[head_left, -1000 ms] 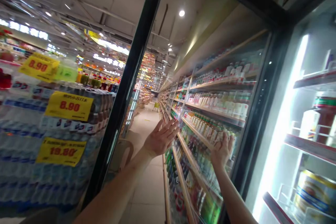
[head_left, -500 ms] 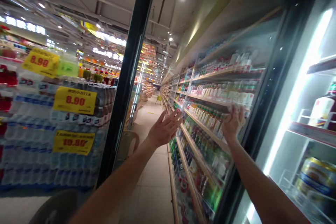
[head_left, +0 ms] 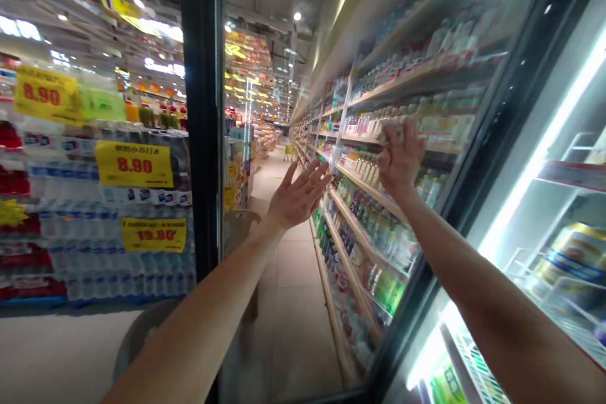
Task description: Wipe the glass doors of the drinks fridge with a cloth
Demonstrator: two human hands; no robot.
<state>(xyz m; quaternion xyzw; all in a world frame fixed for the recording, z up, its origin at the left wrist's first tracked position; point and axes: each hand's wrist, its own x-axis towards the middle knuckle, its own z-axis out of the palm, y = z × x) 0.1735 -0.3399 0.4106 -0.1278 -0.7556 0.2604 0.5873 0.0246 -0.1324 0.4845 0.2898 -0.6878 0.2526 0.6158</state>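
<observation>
Nearer the right edge of the glass door [head_left: 202, 139], the right hand [head_left: 404, 161] clasps a pale cloth [head_left: 391, 131] at its upper left; the left hand [head_left: 298, 197], lower, has its grip released.

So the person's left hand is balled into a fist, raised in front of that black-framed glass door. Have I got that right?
Not quite: the left hand isn't a fist. The head view shows it open, with its fingers spread. It is indeed raised in front of the black-framed glass door.
</observation>
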